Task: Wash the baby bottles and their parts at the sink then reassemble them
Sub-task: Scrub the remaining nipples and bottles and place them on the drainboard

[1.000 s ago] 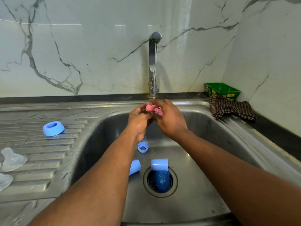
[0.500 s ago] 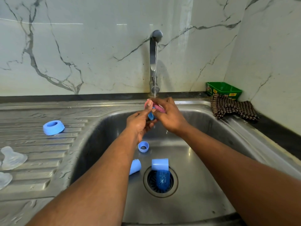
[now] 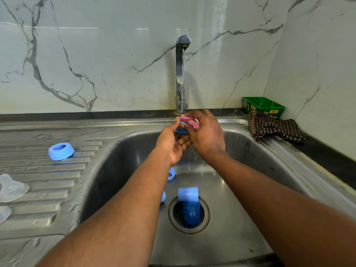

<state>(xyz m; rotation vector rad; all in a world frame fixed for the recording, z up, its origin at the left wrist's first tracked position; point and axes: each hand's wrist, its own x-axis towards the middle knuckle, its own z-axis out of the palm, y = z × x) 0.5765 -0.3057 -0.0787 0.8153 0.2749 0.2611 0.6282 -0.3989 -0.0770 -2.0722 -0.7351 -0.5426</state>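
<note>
Hands meet under the tap (image 3: 182, 74): left hand (image 3: 174, 141) grips a small blue part (image 3: 181, 130), mostly hidden, right hand (image 3: 206, 132) pinches a pink sponge (image 3: 187, 120) on it. Blue bottle (image 3: 189, 203) lies over the drain, forearm hiding other pieces.

From my feed I see two forearms bare from the bottom edge of the picture to the wrists, with no sleeve cuff in view. My left hand (image 3: 174, 145) and right hand (image 3: 207, 134) are ungloved, and I can make out no ring, watch or band on them.
</note>
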